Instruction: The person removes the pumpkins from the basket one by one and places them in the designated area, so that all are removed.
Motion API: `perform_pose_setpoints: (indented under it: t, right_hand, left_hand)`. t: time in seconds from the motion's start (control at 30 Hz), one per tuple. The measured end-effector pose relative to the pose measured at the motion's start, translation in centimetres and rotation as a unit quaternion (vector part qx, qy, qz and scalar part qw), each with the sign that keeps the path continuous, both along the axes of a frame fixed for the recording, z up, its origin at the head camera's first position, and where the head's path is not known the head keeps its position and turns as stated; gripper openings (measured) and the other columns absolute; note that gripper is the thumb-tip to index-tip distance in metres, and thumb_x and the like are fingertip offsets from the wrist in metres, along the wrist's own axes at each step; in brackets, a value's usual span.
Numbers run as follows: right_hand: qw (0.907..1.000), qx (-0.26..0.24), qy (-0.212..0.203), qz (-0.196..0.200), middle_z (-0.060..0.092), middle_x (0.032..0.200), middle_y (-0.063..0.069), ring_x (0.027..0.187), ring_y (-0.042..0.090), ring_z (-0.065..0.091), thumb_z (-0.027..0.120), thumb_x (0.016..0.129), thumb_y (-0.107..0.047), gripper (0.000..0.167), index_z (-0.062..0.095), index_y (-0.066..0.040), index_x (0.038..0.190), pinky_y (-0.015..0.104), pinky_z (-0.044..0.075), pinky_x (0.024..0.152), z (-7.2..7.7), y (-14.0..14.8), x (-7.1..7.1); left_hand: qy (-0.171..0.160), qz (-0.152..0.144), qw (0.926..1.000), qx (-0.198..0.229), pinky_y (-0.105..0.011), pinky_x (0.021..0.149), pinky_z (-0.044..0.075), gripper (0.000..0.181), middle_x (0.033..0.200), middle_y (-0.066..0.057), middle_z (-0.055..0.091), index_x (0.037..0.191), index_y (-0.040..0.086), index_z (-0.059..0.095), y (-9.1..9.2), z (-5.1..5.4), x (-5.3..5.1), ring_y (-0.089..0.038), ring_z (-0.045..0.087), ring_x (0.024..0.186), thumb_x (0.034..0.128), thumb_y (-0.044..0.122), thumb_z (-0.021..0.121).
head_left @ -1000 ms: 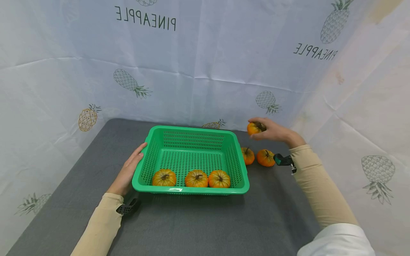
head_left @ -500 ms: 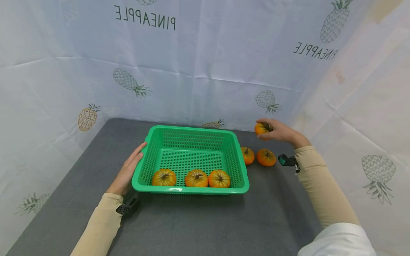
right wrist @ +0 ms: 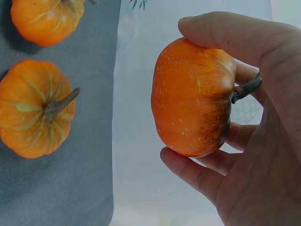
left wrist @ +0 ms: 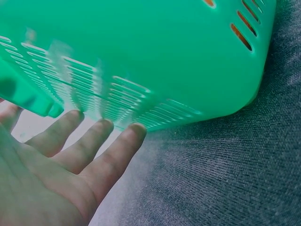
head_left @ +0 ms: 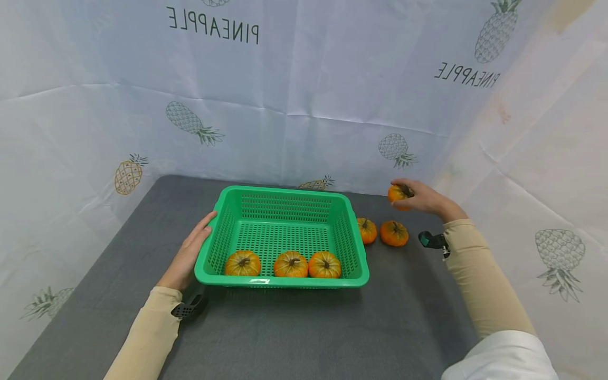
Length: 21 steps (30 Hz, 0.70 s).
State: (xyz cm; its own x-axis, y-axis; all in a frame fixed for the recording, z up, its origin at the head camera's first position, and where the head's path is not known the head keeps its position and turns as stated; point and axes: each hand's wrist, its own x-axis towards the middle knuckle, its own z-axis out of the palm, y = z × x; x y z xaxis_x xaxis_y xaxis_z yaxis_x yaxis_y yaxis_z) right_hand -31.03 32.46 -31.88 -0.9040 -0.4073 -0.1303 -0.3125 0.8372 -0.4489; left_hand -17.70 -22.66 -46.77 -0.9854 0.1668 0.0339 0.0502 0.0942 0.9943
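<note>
Raised at the table's back right, a small orange pumpkin (right wrist: pixel 190 99) with a dark stem is held by my right hand (head_left: pixel 422 198), thumb on one side and fingers on the other. My left hand (head_left: pixel 189 257) lies along the left side of a green plastic basket (head_left: pixel 285 282). In the left wrist view its fingers (left wrist: pixel 113 165) stretch out with their tips at the slotted wall; the thumb is mostly hidden. Inside the basket, along its near side, sit a left pumpkin (head_left: pixel 243 263), a middle pumpkin (head_left: pixel 291 264) and a right pumpkin (head_left: pixel 325 265).
Two more pumpkins are on the grey table (head_left: pixel 294 332) right of the basket: one pumpkin (head_left: pixel 367 231) against its wall, partly hidden, and another pumpkin (head_left: pixel 393 233) beside that. A white pineapple-print cloth (head_left: pixel 285 95) hangs behind the table and at both sides.
The right hand has carried its pumpkin to the right, away from the basket, still above the table's back edge. The left hand and the basket have stayed put.
</note>
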Motion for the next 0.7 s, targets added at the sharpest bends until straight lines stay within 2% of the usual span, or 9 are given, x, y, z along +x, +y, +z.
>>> perform_pose_setpoints:
  t: [0.1,0.33,0.57,0.7]
  right_hand:
    - [0.9999,0.007,-0.004,-0.007,0.049,0.140,0.030,0.117,0.041,0.054,0.065,0.100,-0.023,0.070,0.032,0.003,0.156,0.058,0.045,0.097,-0.2,0.5,0.0]
    - [0.9995,0.017,-0.012,-0.024,0.051,0.137,0.030,0.113,0.039,0.055,0.064,0.100,-0.026,0.071,0.031,0.002,0.156,0.054,0.047,0.093,-0.6,1.4,0.2]
    - [0.9989,0.019,-0.019,-0.037,0.050,0.140,0.029,0.117,0.041,0.053,0.064,0.100,-0.030,0.072,0.030,0.000,0.156,0.057,0.045,0.097,-0.9,2.0,0.2]
    - [0.9984,0.017,-0.024,-0.048,0.046,0.143,0.031,0.121,0.044,0.050,0.063,0.100,-0.029,0.072,0.030,0.001,0.156,0.061,0.044,0.099,-1.1,2.4,0.4]
  left_hand:
    - [0.000,-0.001,1.0000,0.001,-0.021,0.092,0.048,0.059,0.172,-0.009,0.006,0.163,0.039,0.011,0.0,0.0,0.0,-0.036,0.026,0.149,0.1094,0.053,0.030]
    - [0.000,-0.001,1.0000,-0.003,-0.023,0.092,0.049,0.058,0.171,-0.009,0.008,0.163,0.039,0.011,0.0,0.0,0.0,-0.033,0.029,0.147,0.1095,0.053,0.029]
    - [0.000,0.002,1.0000,-0.009,-0.024,0.091,0.050,0.058,0.171,-0.010,0.010,0.163,0.040,0.011,-0.1,0.1,0.1,-0.024,0.037,0.139,0.1095,0.053,0.029]
    - [0.001,0.000,1.0000,-0.008,-0.023,0.091,0.050,0.058,0.171,-0.010,0.010,0.163,0.039,0.011,-0.1,0.2,0.1,-0.025,0.035,0.141,0.1096,0.053,0.029]
